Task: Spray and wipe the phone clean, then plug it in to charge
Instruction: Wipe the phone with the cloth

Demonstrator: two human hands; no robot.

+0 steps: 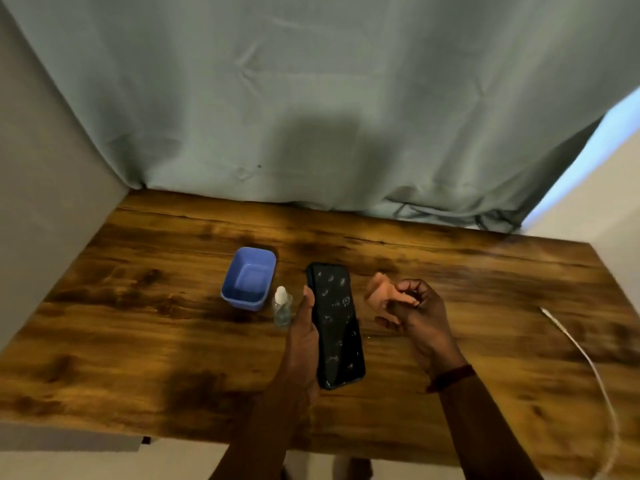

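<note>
Phone [335, 323] sits cupped in the left hand [304, 336] over the table [138, 323], droplets on the screen; right hand [412, 306] pinches a cloth [379, 292] beside it; wiping's next, I reckon; cable [585, 362] waits further right.

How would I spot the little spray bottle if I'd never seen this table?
On the wooden table, find the blue tub left of the phone. The spray bottle stands between them, beside the left hand. It alone is clear, small and white-capped.
</note>
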